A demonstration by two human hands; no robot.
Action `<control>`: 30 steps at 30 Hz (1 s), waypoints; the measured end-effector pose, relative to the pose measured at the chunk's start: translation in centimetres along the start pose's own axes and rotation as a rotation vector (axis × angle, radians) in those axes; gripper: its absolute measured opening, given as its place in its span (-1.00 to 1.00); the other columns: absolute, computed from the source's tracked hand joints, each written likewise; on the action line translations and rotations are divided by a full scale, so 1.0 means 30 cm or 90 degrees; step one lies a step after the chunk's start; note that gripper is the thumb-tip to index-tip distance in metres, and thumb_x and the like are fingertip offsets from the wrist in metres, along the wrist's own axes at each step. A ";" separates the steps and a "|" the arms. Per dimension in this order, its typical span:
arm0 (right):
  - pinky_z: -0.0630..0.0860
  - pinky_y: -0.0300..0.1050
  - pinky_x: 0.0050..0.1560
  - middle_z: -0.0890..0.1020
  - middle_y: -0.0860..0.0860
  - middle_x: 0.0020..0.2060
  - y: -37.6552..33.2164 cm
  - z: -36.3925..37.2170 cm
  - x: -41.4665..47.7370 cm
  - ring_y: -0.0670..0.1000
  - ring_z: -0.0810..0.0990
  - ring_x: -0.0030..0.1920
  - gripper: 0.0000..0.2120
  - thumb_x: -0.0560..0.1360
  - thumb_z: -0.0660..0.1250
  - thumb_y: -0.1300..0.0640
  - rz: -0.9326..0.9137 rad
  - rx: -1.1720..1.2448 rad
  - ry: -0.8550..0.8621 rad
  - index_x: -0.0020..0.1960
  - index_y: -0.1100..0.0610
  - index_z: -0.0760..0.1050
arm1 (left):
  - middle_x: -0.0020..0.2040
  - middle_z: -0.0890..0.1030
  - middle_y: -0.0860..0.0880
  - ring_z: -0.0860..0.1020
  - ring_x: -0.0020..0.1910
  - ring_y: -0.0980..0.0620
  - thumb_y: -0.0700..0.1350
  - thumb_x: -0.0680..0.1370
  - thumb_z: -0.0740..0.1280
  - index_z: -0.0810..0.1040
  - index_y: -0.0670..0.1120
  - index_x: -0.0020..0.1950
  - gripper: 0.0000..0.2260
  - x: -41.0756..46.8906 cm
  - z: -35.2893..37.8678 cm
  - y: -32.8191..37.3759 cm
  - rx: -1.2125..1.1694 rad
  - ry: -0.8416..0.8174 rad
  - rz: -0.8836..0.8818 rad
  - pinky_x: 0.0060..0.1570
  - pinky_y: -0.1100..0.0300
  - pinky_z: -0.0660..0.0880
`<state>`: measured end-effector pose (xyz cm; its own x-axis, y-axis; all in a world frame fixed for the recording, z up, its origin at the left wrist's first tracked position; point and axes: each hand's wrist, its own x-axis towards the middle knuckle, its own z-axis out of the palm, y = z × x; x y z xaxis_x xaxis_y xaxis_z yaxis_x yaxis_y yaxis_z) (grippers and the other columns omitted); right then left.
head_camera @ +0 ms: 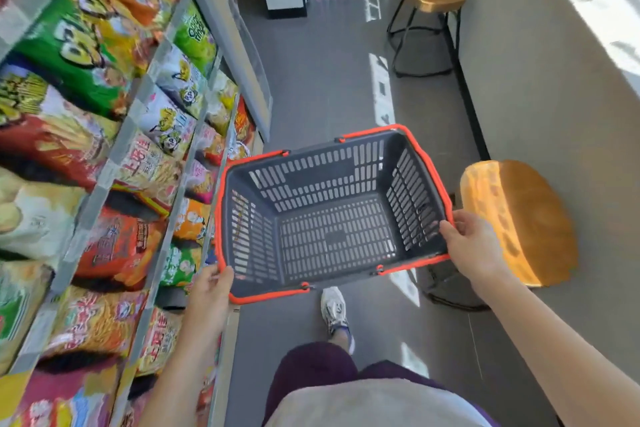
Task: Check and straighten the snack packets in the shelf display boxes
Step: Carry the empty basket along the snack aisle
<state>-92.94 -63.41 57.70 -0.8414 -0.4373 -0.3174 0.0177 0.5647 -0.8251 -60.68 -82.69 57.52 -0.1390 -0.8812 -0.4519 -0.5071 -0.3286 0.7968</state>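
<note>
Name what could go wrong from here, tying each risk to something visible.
The left grip and right grip both hold the empty basket, so neither is free to straighten the snack packets.
The basket's left corner sits close to the shelf; a swing could knock packets askew.
The stool stands close on the right; a sidestep might bump it.
</note>
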 end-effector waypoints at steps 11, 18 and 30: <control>0.63 0.14 -0.06 0.71 0.04 -0.16 -0.385 0.134 0.668 0.09 0.69 -0.13 -0.83 0.59 0.24 0.20 -0.007 0.024 -0.020 -0.07 0.07 0.59 | 0.02 0.69 -0.05 0.65 0.01 -0.10 -0.24 0.58 0.36 0.47 -0.02 0.25 -0.73 0.603 0.174 0.414 0.054 -0.094 -0.068 0.03 -0.09 0.58; 0.57 0.12 0.12 0.70 0.10 -0.03 -0.582 0.245 1.214 0.12 0.66 0.00 -0.81 0.60 0.22 0.25 0.011 0.110 -0.131 0.00 0.06 0.58 | -0.04 0.69 -0.04 0.66 -0.09 -0.02 -0.35 0.56 0.33 0.53 0.00 0.02 -0.76 0.885 0.439 0.611 -0.062 -0.008 -0.136 -0.22 0.13 0.57; 0.55 0.03 -0.03 0.67 0.12 -0.17 -0.995 0.569 1.937 0.10 0.60 -0.19 -0.76 0.45 0.27 0.39 -0.003 -0.079 -0.291 -0.12 0.10 0.60 | 0.00 0.64 -0.15 0.63 -0.09 -0.11 -0.34 0.53 0.36 0.48 -0.07 0.08 -0.78 1.231 0.694 0.825 -0.153 0.173 -0.281 -0.09 -0.07 0.59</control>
<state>-133.15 -117.64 55.90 -0.5171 -0.6874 -0.5099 -0.0735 0.6292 -0.7737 -96.07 -116.29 52.21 0.2815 -0.6885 -0.6684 -0.2557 -0.7252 0.6393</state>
